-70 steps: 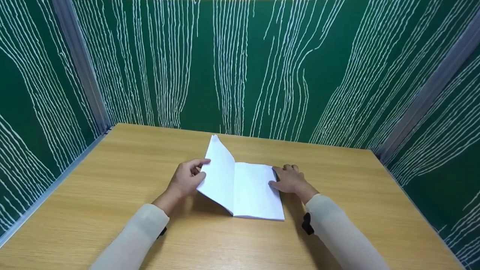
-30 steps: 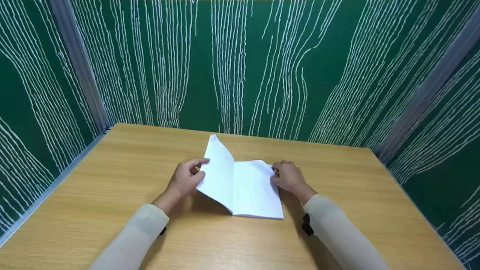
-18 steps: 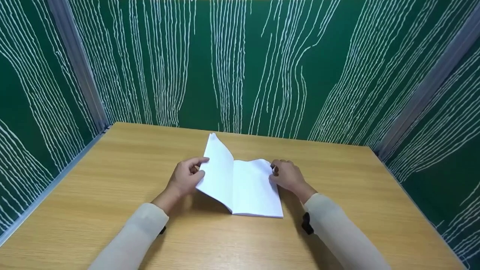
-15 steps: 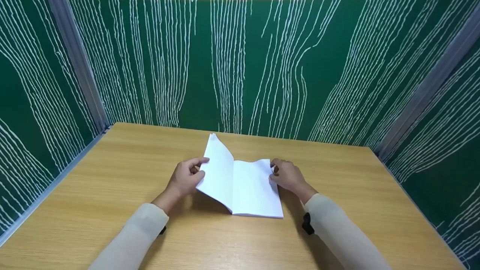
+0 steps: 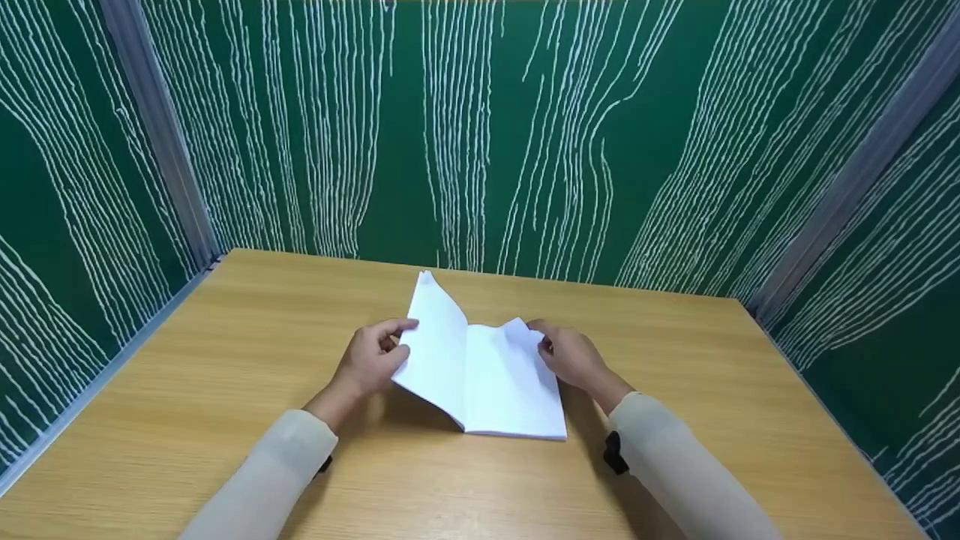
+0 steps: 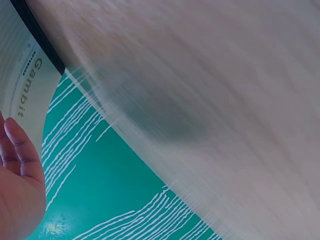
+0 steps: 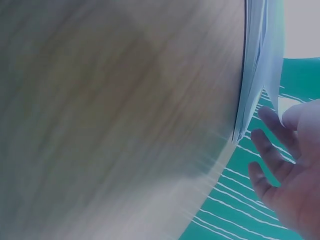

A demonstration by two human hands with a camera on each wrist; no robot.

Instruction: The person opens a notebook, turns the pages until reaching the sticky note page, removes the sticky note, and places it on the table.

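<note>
An open notebook (image 5: 510, 394) with white pages lies on the wooden table, its left half raised at a slant. My left hand (image 5: 371, 356) holds the outer edge of that raised half, thumb on the page side. In the left wrist view the cover (image 6: 30, 90) shows the printed words "Gambit" and "NOTEBOOK". At the far right corner my right hand (image 5: 574, 356) pinches a page, whose corner (image 5: 517, 330) is bent up and over toward the spine. In the right wrist view that page (image 7: 273, 65) stands apart from the stack, between thumb and forefinger, while the other fingers are spread.
The wooden table (image 5: 225, 360) surrounds the notebook. Green panels (image 5: 405, 150) with wavy white lines stand behind it and at both sides. Grey posts (image 5: 161, 127) mark the back corners.
My right hand went from lying at the notebook's right edge to pinching a page, and its far corner has lifted and folded leftward. My left hand keeps its hold in place.
</note>
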